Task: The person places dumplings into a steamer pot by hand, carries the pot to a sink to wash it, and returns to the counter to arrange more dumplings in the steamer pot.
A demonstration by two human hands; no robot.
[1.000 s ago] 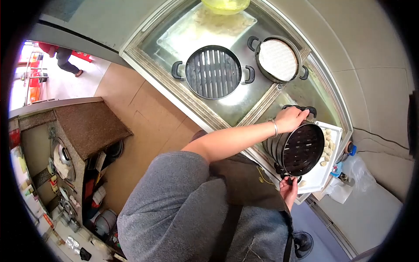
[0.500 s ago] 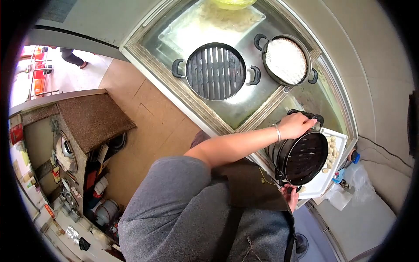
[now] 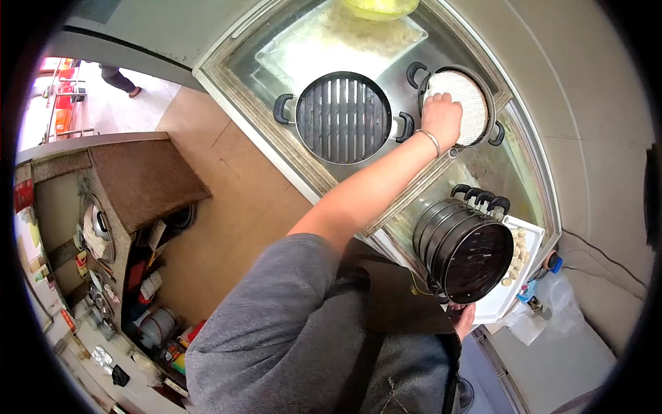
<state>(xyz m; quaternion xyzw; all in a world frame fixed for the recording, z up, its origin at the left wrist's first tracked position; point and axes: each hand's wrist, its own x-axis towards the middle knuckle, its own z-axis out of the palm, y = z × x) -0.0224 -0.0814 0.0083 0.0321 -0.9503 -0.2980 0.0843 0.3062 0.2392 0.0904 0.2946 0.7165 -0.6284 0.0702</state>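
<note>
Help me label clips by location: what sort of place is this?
Likely a food stall's kitchen: a stack of round black slotted metal pans and a white rectangular tray holding small pale roundish dough-like pieces suggest it.

Pan stack (image 3: 463,250): glossy mtl; handles (image 3: 500,204): plast.; sleeve (image 3: 283,290): cloth.

It's flecked grey on the short-sleeved top (image 3: 276,331), a dark apron (image 3: 407,300) spread over it, a black strap (image 3: 360,372) slicing across, and there, gleaming just behind the left hand (image 3: 443,119), a slim silvery bangle (image 3: 432,140)!
</note>
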